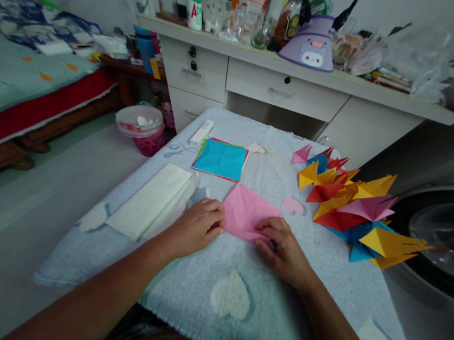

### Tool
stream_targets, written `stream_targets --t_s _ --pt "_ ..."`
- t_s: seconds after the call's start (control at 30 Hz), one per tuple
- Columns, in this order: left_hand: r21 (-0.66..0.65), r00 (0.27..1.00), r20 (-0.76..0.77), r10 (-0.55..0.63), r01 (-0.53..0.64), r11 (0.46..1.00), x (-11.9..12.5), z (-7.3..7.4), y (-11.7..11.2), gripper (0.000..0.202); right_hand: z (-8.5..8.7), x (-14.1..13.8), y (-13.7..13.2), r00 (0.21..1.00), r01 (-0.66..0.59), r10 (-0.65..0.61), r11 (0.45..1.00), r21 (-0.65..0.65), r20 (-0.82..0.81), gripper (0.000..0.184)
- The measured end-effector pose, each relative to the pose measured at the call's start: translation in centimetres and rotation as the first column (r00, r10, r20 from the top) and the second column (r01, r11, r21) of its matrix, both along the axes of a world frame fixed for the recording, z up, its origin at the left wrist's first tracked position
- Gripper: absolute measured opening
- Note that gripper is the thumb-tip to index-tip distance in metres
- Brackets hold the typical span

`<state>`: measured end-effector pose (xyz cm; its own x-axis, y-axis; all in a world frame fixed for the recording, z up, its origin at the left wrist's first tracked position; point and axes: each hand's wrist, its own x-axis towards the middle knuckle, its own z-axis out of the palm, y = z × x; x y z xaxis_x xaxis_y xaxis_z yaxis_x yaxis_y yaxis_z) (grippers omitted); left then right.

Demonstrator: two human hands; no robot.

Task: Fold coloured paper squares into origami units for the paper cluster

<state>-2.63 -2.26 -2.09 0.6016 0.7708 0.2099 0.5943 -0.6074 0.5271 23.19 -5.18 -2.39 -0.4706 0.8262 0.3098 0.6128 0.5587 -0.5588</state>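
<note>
A sheet of pink origami paper (pixel 244 209) with crease lines lies on the cloth-covered table between my hands. My left hand (pixel 201 224) pinches its left corner, fingers curled together. At its lower right edge my right hand (pixel 278 245) grips the paper between thumb and fingers, and the near edge looks slightly turned up there. Behind it sits a stack of square coloured paper (pixel 222 159), blue on top. To the right is a cluster of folded paper cranes (pixel 335 199) in yellow, red, blue and pink.
Left of my hands lies a white paper packet (pixel 149 201), with a small white box (pixel 202 132) farther back. A pink waste bin (pixel 149 139) stands on the floor at left. A white desk (pixel 281 85) with drawers is behind the table, and a round machine door (pixel 449 240) is at right.
</note>
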Motion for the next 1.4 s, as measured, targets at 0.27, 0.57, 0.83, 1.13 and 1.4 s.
stream_targets --t_s 0.27,0.57,0.83,1.13,1.4 --pt "0.031 0.997 -0.014 0.081 -0.08 0.996 0.2 0.0 -0.1 0.01 -0.9 0.0 0.2 0.988 0.152 -0.153 0.987 -0.045 -0.031 0.012" --pt "0.023 0.996 -0.027 0.082 -0.081 0.996 0.0 0.2 -0.1 0.009 -0.1 0.3 -0.1 0.996 0.09 -0.09 0.994 -0.062 -0.01 0.008" --pt "0.093 0.999 -0.032 0.026 -0.023 0.995 0.4 -0.2 -0.5 0.022 -0.2 0.1 -0.1 0.998 0.022 -0.021 1.0 -0.006 0.059 0.032" --pt "0.206 0.996 -0.083 -0.029 0.046 0.977 0.8 -1.0 -0.6 0.017 -0.3 -0.7 -0.5 0.983 -0.016 0.005 0.998 0.058 0.181 0.035" --pt "0.129 0.992 -0.107 -0.064 0.078 0.989 1.1 -0.5 -0.2 0.018 -0.1 0.0 0.0 0.99 0.058 -0.064 0.997 0.051 0.123 0.013"
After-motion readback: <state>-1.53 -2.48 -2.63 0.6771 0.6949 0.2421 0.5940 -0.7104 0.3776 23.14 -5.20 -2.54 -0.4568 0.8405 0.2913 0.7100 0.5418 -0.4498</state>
